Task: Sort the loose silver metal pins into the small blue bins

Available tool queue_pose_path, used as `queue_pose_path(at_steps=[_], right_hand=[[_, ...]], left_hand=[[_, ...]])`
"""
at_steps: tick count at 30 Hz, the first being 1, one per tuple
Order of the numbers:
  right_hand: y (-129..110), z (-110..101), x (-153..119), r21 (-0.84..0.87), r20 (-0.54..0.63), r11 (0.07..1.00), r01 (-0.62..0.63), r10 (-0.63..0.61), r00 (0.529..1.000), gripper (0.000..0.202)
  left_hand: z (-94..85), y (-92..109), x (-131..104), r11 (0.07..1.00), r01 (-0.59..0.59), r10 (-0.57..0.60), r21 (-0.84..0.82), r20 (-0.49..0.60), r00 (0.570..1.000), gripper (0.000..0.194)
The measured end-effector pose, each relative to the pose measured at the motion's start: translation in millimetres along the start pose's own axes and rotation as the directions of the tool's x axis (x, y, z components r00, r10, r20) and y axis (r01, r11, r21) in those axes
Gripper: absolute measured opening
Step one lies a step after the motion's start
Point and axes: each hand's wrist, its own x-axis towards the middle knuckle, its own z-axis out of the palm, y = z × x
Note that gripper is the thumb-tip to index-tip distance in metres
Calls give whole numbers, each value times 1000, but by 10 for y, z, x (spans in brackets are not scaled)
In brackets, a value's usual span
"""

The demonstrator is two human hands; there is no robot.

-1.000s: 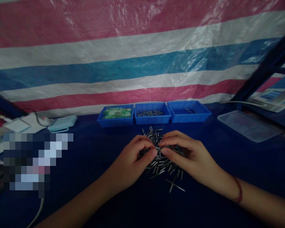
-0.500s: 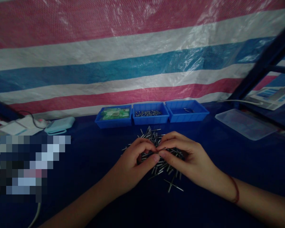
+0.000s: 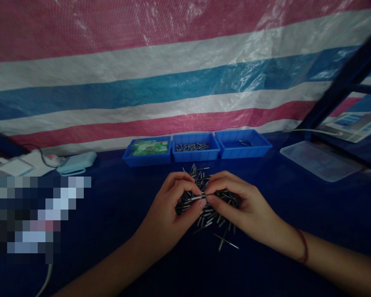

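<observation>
Thumb and fingertips of my left hand [image 3: 170, 210] pinch a slim silver metal pin [image 3: 194, 198], which lies nearly level across the gap of that hand. Against the pin's right end, my right hand [image 3: 243, 204] is closed in a pinch, its fingertips meeting those of the left. What exactly sits between the right fingertips is too small to make out. Under and behind both hands spreads a pile of similar metal pins [image 3: 208, 214], partly hidden by the fingers. Two crossed pins [image 3: 225, 240] lie apart at the pile's near side.
Along the back stand three blue bins: one with green-tinted bags [image 3: 150, 147], one with short metal pieces [image 3: 193, 147], one with a few pins [image 3: 244, 143]. A clear plastic lid [image 3: 320, 161] lies right. A light-blue device [image 3: 77, 163] and white cables are left. Striped sheeting [image 3: 173, 90] hangs behind.
My left fingers have shifted slightly, and the metal pin now shows between the hands. Both hands stay fingertip to fingertip over the pile.
</observation>
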Motion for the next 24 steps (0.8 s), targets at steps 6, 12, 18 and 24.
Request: queue_pose_path(at_steps=[6, 12, 18, 24], right_hand=[[2, 16, -10, -4, 62, 1000, 2, -1, 998, 8], [-2, 27, -28, 6, 94, 1000, -8, 7, 996, 9], [-23, -50, 30, -84, 119, 994, 63, -52, 992, 12], [421, -577, 368, -635, -217, 765, 110, -312, 925, 13]], left_hand=[[2, 29, 3, 1000, -28, 29, 11, -19, 999, 6], [-3, 18, -21, 1000, -18, 18, 3, -16, 1000, 5], [9, 67, 32, 999, 36, -36, -1, -4, 999, 21], [-228, -194, -659, 982, 177, -186, 63, 199, 962, 48]])
